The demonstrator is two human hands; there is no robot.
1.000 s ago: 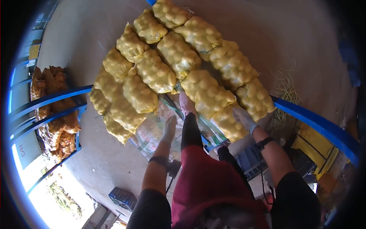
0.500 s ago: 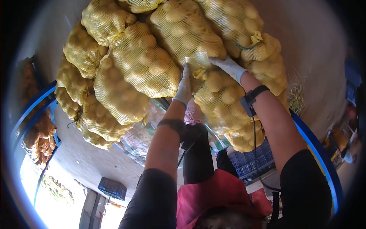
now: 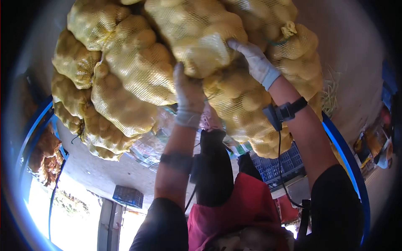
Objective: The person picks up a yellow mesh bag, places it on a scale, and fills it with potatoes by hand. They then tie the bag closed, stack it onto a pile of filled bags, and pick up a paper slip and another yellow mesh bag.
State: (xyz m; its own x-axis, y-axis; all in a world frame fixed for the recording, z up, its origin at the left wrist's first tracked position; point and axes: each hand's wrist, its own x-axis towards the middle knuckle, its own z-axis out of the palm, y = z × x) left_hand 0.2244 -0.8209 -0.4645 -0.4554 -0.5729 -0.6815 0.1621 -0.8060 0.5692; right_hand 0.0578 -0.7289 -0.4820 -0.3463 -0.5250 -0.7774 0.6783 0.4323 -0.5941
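Observation:
A yellow mesh sack of potatoes (image 3: 194, 35) lies at the top middle of the heap, a pale patch on its near end. My left hand (image 3: 189, 94), in a whitish glove, grips its lower left side; its fingers are partly hidden and blurred. On the right edge of the same sack, my right hand (image 3: 254, 62), also gloved, presses with bent fingers. Beneath the sack's near end lies another mesh sack (image 3: 238, 98), bulging with potatoes.
More filled sacks (image 3: 136, 62) crowd around the left and right. Curved blue rails (image 3: 347, 154) run along both sides. Dark plastic crates (image 3: 127, 196) stand on the floor. Printed sheeting (image 3: 153, 144) lies below the heap, near my leg (image 3: 215, 167).
The middle sack's near end has shifted left and toward me, covering the yellow knot of the sack below. My left hand has moved left and down with it; my right hand slightly up.

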